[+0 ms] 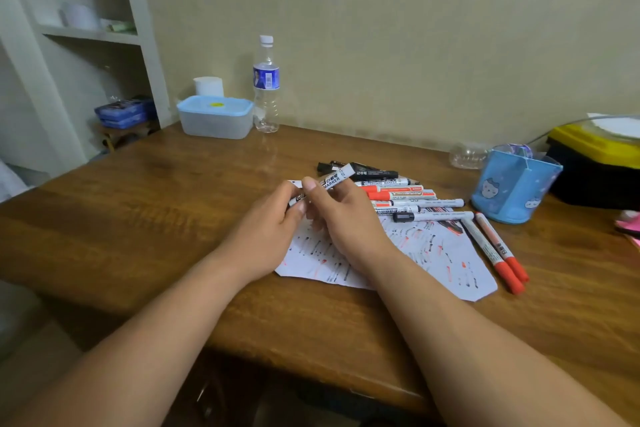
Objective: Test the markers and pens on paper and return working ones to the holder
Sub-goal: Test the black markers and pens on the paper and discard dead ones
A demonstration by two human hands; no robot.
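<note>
Both hands hold one white marker (334, 179) with black print above the paper. My left hand (273, 218) pinches its lower end, and my right hand (341, 215) grips the barrel further up. The white paper (433, 253), covered in black and red test strokes, lies under my hands. A heap of black, red and white markers (398, 196) rests at the paper's far edge. Two red-capped markers (498, 253) lie at its right side. The blue pen holder (512, 184) stands to the right of the heap.
On the wooden table (156, 218), a lidded plastic box (215, 116) and a clear water bottle (266, 87) stand at the back by the wall. A black and yellow case (595, 163) sits at the far right. A white shelf unit (86, 35) rises on the left.
</note>
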